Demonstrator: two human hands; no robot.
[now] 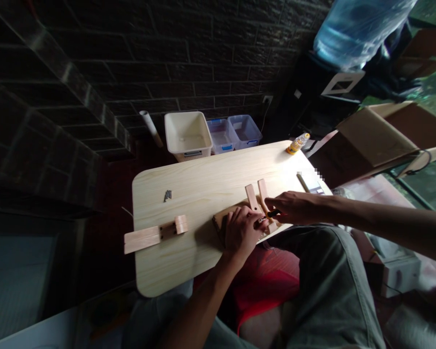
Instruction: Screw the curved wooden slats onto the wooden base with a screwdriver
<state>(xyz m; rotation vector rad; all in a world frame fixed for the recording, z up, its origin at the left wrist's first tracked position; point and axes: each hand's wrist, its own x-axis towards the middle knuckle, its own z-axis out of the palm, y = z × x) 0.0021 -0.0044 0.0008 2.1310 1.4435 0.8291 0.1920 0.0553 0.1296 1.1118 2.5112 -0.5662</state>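
My right hand point(286, 206) is closed round the dark handle of a screwdriver point(274, 213), whose metal shaft points left. Close to the tip, my left hand point(241, 224) lies curled over a wooden assembly point(221, 219), gripping it at the table's near edge. Its fingertips almost meet the screwdriver; a small screw there cannot be made out clearly. Two pale wooden slats point(252, 198) stick up from the assembly, one with a dark hole. Further left lies another wooden piece point(143, 239) with dark holes and a block at its end.
A small pile of dark screws point(167, 195) lies on the table point(199, 182). A glue bottle point(298, 144) stands at the far right corner, a phone-like object point(312, 184) below it. Plastic bins point(188, 131) sit behind the table; a cardboard box point(378, 133) is at right.
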